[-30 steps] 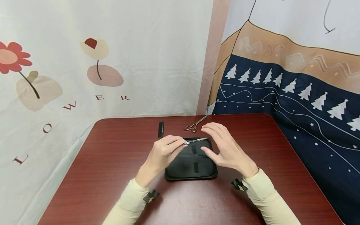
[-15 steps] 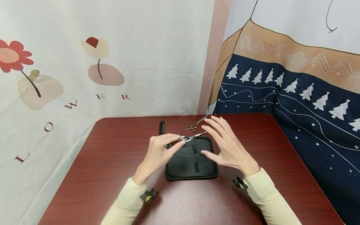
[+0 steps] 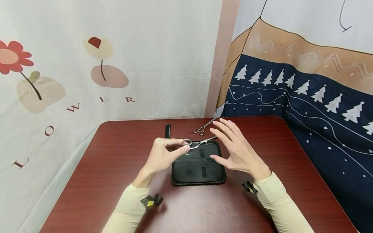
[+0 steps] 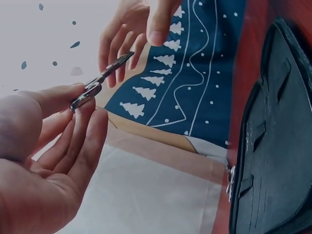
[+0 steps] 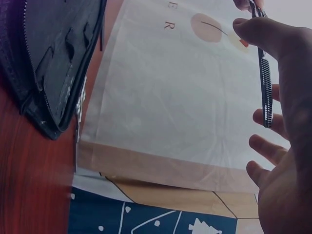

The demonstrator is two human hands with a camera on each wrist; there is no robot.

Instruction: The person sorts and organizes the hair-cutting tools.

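Observation:
My left hand [image 3: 163, 156] pinches a pair of thinning scissors [image 3: 201, 143] by the finger rings, between thumb and fingers. The silver scissors point to the right above the black zip case [image 3: 189, 173]. In the right wrist view one blade of the thinning scissors [image 5: 265, 90] shows comb-like teeth. My right hand [image 3: 242, 155] is held up at the blade end, thumb and fingers spread apart around the tip and gripping nothing. The case lies open on the table, with small dark elastic loops inside.
A second pair of silver scissors [image 3: 201, 130] lies behind the case, close to the table's far edge. A black comb [image 3: 167, 131] lies left of it, partly hidden by my left hand. The reddish-brown table [image 3: 116, 161] ends at printed curtains.
My left hand has turned and shifted slightly left, so the rings of the thinning scissors now show. My right hand has risen a little with its fingers spread wider.

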